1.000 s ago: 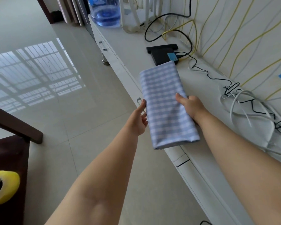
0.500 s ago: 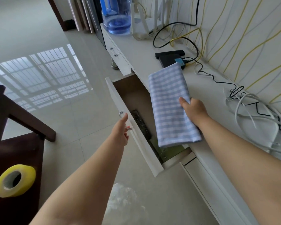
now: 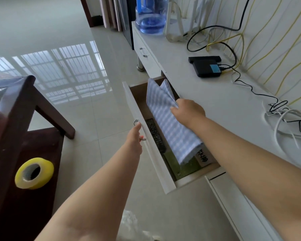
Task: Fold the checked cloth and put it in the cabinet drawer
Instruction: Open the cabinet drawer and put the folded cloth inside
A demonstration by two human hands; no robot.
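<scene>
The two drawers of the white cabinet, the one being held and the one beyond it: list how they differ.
The near drawer is pulled out, its inside showing; the far drawer is shut flush. The left hand holds the near drawer's handle; nothing touches the far drawer's handle. The right hand lowers the checked cloth into the near drawer, over a remote; the far drawer's contents are hidden. Both have white fronts and metal loop handles.

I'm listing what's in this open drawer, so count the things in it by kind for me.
Checked cloth, held by the right hand: 1
Black remote control: 1
Green board: 1
White labelled item: 1
Total: 4 visible
</scene>
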